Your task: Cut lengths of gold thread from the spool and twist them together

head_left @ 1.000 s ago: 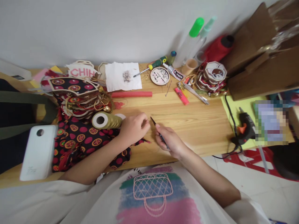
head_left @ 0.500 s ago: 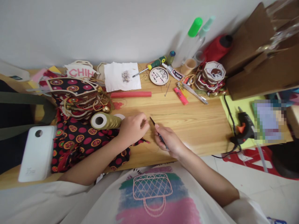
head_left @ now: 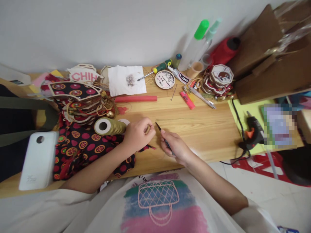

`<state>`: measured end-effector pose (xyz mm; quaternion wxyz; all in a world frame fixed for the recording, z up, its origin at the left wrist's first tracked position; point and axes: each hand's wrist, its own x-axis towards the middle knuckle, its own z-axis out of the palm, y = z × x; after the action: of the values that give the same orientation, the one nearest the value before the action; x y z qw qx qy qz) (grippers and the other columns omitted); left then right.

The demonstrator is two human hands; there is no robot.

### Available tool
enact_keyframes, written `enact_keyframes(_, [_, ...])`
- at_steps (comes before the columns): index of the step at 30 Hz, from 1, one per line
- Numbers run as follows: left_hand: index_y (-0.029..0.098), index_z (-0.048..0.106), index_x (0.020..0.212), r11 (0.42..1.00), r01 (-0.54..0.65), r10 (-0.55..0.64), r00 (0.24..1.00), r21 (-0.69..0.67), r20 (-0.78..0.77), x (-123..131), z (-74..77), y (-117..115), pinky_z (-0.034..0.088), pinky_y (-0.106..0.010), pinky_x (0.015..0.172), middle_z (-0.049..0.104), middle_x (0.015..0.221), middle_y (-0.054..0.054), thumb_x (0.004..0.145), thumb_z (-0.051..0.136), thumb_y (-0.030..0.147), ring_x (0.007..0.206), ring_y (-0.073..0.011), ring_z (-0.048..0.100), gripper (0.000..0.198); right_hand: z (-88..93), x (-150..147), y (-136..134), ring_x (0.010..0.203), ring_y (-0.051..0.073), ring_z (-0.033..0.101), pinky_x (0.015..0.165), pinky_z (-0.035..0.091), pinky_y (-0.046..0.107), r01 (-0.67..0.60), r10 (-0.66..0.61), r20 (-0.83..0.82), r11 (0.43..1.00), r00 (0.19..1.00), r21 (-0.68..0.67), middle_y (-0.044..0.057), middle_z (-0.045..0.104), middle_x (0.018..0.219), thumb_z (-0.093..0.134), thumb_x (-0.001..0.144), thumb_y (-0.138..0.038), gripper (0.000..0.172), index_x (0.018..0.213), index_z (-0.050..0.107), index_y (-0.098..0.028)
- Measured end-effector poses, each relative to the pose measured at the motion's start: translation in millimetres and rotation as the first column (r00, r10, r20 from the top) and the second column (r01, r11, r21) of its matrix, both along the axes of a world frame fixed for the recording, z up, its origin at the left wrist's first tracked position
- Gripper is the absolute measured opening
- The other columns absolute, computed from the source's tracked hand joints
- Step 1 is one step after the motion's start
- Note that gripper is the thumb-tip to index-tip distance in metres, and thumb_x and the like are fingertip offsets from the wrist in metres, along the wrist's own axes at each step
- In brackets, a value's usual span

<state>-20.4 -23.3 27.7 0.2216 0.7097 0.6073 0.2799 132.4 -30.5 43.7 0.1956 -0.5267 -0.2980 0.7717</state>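
My left hand [head_left: 138, 134] rests on the wooden desk [head_left: 199, 126] with its fingers curled into a pinch; what they hold is too small to make out. A spool of gold thread [head_left: 109, 126] lies on its side just left of that hand. My right hand [head_left: 176, 147] grips a thin dark tool [head_left: 161, 132], whose pointed tip aims up and left towards my left fingertips. A dark fabric with red dots [head_left: 82, 145] lies under my left forearm.
A white box [head_left: 39, 160] sits at the near left. Stacked patterned ornaments [head_left: 80, 97], a red stick [head_left: 136, 98], a tissue [head_left: 126, 80], a screwdriver [head_left: 157, 68] and glue tubes lie behind. A glue gun [head_left: 254, 131] and cardboard boxes [head_left: 269, 61] stand at the right.
Both hands keep their places. The fingers of my left hand have shifted slightly; the tool's tip stays close to them.
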Motion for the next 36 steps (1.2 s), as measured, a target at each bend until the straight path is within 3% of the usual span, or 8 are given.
enact_keyframes(17, [0.018, 0.050, 0.065, 0.991, 0.034, -0.041, 0.998, 0.127, 0.053, -1, -0.7, -1, 0.030, -0.018, 0.047, 0.035, 0.046, 0.009, 0.075, 0.049, 0.017, 0.041, -0.0054, 0.034, 0.010, -1.6, 14, -10, 0.033, 0.005, 0.021, 0.037, 0.017, 0.022, -0.189, 0.183, 0.049, 0.972, 0.982, 0.140, -0.010, 0.029, 0.035, 0.042, 0.083, -0.060, 0.046, 0.057, 0.034, -0.022])
enact_keyframes(21, [0.018, 0.050, 0.065, 0.976, 0.094, -0.107, 0.993, 0.195, 0.058, -2, -1.8, -1, 0.030, -0.016, 0.046, 0.036, 0.046, 0.010, 0.074, 0.050, 0.015, 0.040, -0.0044, 0.035, 0.009, 10.8, 41, -12, 0.045, 0.008, 0.035, 0.047, 0.029, 0.022, -0.305, 0.190, 0.330, 0.888, 0.925, 0.344, -0.006, 0.037, 0.049, 0.043, 0.085, -0.057, 0.043, 0.062, 0.040, -0.020])
enact_keyframes(23, [0.017, 0.049, 0.066, 0.969, 0.116, -0.130, 0.990, 0.217, 0.054, -2, -2.4, -1, 0.031, -0.016, 0.046, 0.037, 0.047, 0.010, 0.074, 0.050, 0.014, 0.040, -0.0040, 0.036, 0.009, 16.9, 59, -7, 0.055, 0.011, 0.043, 0.053, 0.032, 0.023, -0.363, 0.033, 0.575, 0.804, 0.817, 0.471, -0.003, 0.044, 0.058, 0.043, 0.086, -0.055, 0.040, 0.068, 0.046, -0.020])
enact_keyframes(25, [0.017, 0.049, 0.066, 0.965, 0.127, -0.141, 0.989, 0.230, 0.046, -2, -2.9, -1, 0.031, -0.016, 0.046, 0.037, 0.048, 0.010, 0.074, 0.050, 0.014, 0.040, -0.0038, 0.036, 0.009, 20.2, 79, 1, 0.052, 0.012, 0.043, 0.052, 0.028, 0.024, -0.431, -0.179, 0.795, 0.760, 0.579, 0.485, -0.002, 0.045, 0.056, 0.041, 0.087, -0.052, 0.036, 0.074, 0.048, -0.020])
enact_keyframes(27, [0.017, 0.050, 0.066, 0.960, 0.134, -0.150, 0.988, 0.245, 0.045, -2, -3.2, -1, 0.031, -0.015, 0.046, 0.037, 0.048, 0.010, 0.074, 0.050, 0.013, 0.040, -0.0035, 0.037, 0.009, 20.0, 97, 9, 0.048, 0.013, 0.040, 0.051, 0.023, 0.025, -0.490, -0.286, 0.921, 0.783, 0.265, 0.384, -0.001, 0.045, 0.054, 0.045, 0.085, -0.049, 0.031, 0.080, 0.051, -0.019])
enact_keyframes(29, [0.017, 0.050, 0.067, 0.954, 0.143, -0.161, 0.986, 0.262, 0.049, -2, -3.3, 0, 0.030, -0.015, 0.046, 0.036, 0.048, 0.010, 0.075, 0.051, 0.013, 0.041, -0.0032, 0.036, 0.009, 17.7, 114, 14, 0.047, 0.014, 0.039, 0.050, 0.020, 0.025, -0.527, -0.274, 0.961, 0.810, 0.048, 0.257, 0.000, 0.047, 0.053, 0.046, 0.085, -0.048, 0.030, 0.084, 0.054, -0.019])
enact_keyframes(32, [0.017, 0.051, 0.067, 0.951, 0.152, -0.172, 0.984, 0.271, 0.053, -2, -3.6, 0, 0.031, -0.015, 0.046, 0.036, 0.048, 0.010, 0.076, 0.051, 0.013, 0.041, -0.0032, 0.036, 0.010, 13.9, 131, 17, 0.047, 0.016, 0.042, 0.049, 0.018, 0.025, -0.565, -0.190, 0.975, 0.820, -0.115, 0.093, 0.004, 0.053, 0.056, 0.041, 0.089, -0.048, 0.034, 0.090, 0.056, -0.018])
enact_keyframes(36, [0.017, 0.051, 0.067, 0.955, 0.163, -0.183, 0.981, 0.250, 0.060, -1, -3.7, 0, 0.030, -0.015, 0.045, 0.036, 0.047, 0.010, 0.076, 0.051, 0.013, 0.041, -0.0032, 0.034, 0.010, 12.8, 138, 16, 0.051, 0.018, 0.050, 0.048, 0.020, 0.025, -0.582, -0.106, 0.976, 0.813, -0.188, -0.024, 0.008, 0.061, 0.064, 0.044, 0.088, -0.044, 0.031, 0.093, 0.057, -0.016])
